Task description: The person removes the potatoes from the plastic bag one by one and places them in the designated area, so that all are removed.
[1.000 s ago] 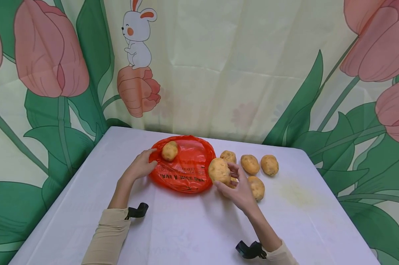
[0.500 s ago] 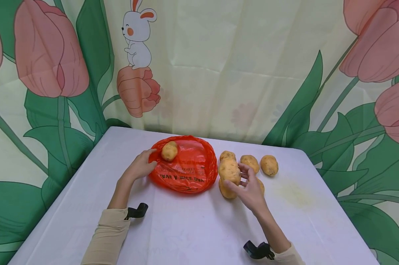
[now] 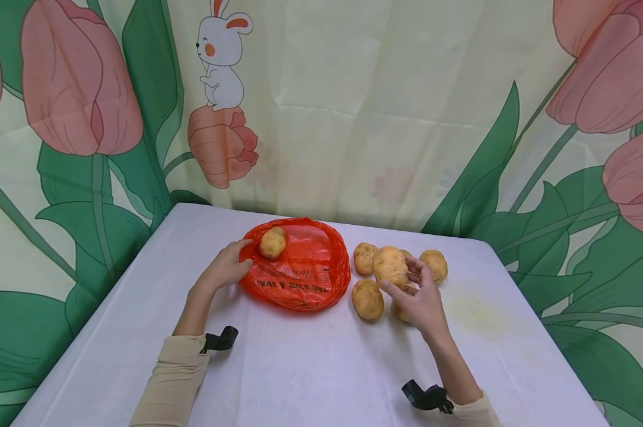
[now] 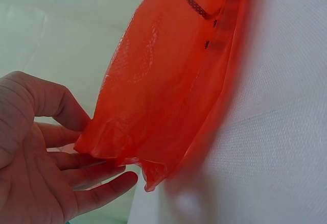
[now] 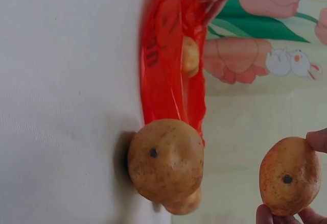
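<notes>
A red plastic bag (image 3: 316,252) with dark printing lies on the white table, its mouth open, with one potato (image 3: 273,243) inside at the left. My left hand (image 3: 226,267) holds the bag's left rim; up close, the thumb and fingers (image 4: 99,196) pinch the thin red edge. To the right of the bag, my right hand (image 3: 423,302) grips another potato (image 3: 390,268) between thumb and fingertips, raised above the table. In the right wrist view this held potato (image 5: 289,175) shows a small dark spot.
Several loose potatoes lie right of the bag: one near its edge (image 3: 367,300), one behind (image 3: 365,258), one farther right (image 3: 433,265). Others are partly covered by the right hand and its potato. A floral curtain (image 3: 343,118) hangs behind the table (image 3: 300,367).
My right hand has moved to the right, away from the bag, carrying the potato over the loose ones. The left hand, the bag and the potato in it stay put.
</notes>
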`<move>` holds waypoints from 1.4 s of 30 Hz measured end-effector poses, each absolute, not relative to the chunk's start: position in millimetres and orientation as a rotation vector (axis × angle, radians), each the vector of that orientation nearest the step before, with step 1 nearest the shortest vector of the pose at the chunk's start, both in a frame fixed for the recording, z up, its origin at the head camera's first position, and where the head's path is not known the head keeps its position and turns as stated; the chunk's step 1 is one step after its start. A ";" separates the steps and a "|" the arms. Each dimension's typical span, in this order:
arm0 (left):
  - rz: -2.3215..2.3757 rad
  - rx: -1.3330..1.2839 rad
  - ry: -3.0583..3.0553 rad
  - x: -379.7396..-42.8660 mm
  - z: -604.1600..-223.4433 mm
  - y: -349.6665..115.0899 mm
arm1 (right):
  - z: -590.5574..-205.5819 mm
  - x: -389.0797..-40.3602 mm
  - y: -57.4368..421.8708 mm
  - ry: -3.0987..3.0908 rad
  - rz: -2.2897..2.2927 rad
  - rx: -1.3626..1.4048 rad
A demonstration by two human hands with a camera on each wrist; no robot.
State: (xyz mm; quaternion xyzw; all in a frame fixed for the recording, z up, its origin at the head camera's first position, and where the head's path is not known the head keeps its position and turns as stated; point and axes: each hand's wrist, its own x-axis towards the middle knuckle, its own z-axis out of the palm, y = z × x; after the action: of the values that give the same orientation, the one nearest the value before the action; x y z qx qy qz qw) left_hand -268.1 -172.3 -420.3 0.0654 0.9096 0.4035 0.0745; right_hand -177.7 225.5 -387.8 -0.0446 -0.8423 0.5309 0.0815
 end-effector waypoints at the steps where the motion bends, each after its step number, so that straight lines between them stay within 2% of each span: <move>1: 1.211 0.200 2.731 -268.1 -420.1 -172.4 | -387.9 -177.8 226.7 -2.514 1.585 -0.138; 42: 1.211 0.283 2.760 -269.8 -423.0 -174.1 | -386.8 -174.6 267.6 -2.437 1.511 -0.305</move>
State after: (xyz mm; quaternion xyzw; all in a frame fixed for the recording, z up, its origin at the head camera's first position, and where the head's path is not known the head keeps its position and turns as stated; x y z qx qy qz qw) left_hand -269.8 -174.1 -423.0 0.0934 0.9102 0.3994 0.0569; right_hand -174.6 267.6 -386.8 -0.1048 -0.8381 0.5197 0.1285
